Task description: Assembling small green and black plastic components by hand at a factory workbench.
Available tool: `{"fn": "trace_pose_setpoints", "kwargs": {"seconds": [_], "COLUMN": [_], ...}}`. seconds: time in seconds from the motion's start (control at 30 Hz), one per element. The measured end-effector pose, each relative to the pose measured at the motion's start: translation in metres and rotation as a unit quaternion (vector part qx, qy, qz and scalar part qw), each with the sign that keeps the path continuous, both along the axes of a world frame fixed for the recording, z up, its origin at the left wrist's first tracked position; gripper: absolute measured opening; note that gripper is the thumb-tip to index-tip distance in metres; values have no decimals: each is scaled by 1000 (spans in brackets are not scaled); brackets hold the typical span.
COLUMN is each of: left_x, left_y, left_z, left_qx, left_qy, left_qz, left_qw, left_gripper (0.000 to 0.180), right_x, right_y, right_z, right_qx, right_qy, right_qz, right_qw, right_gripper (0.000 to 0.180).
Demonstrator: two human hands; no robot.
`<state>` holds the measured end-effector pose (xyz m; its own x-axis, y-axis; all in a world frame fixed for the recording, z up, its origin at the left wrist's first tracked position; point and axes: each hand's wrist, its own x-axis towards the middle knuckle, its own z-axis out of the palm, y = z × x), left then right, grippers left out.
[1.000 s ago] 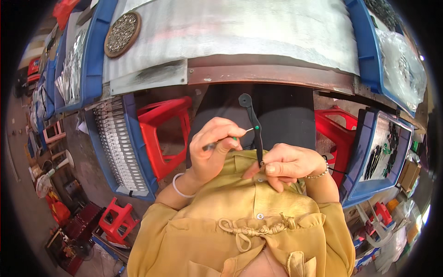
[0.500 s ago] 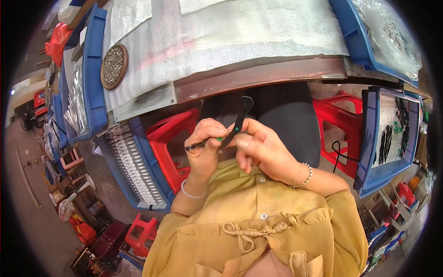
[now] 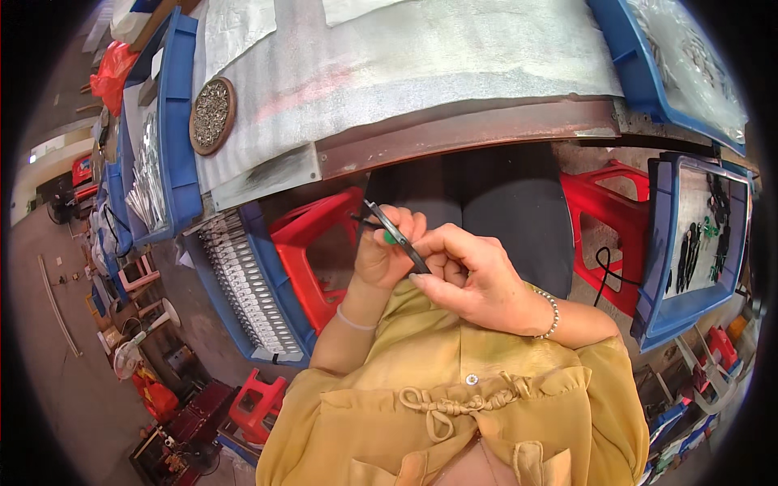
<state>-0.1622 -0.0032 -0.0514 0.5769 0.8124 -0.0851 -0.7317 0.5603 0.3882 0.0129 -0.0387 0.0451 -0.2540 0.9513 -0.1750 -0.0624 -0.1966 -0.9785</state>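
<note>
A round metal disc (image 3: 212, 115) lies on the grey-covered worktop (image 3: 421, 65); 2 red stools (image 3: 312, 251) (plastic) stand below, flanked by blue trays (image 3: 660, 251) of small parts.

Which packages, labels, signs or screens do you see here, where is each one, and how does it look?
No labels, signs or screens can be made out.
Red bag: far left, beyond the blue trays, crumpled plastic.
Clear bags: in the left blue tray, shiny, holding metal parts.
Both hands, left and right, hold only a thin dark strip, no package.
</note>
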Motion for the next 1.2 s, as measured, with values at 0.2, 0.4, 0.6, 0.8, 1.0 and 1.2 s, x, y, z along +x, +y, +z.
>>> {"fn": "trace_pose_setpoints", "kwargs": {"seconds": [0.2, 0.4, 0.6, 0.8, 1.0, 1.2], "left_x": [3, -9, -6, 13, 31, 29], "left_y": [-5, 7, 35, 33, 1, 4], "left_z": [-10, 4, 66, 86, 109, 114], "left_qx": [-72, -24, 137, 236, 530, 509], "left_qy": [-74, 66, 311, 385, 585, 635], "left_qz": [-49, -82, -224, -147, 9, -13], "left_qw": [993, 994, 914, 880, 613, 581], "left_gripper": [24, 23, 63, 84, 83, 68], "right_x": [-4, 6, 10, 13, 19, 27], "right_y": [1, 10, 19, 26, 27, 23], "right_z": [-3, -1, -4, -11, -8, -4], "right_qx": [-38, -69, 147, 162, 34, -16], "right_qy": [45, 3, -76, -109, -24, 53], "right_qz": [-10, 5, -34, -94, -230, -185], "right_qw": [998, 998, 986, 976, 972, 981], "right_gripper": [22, 27, 40, 14, 15, 16]}}
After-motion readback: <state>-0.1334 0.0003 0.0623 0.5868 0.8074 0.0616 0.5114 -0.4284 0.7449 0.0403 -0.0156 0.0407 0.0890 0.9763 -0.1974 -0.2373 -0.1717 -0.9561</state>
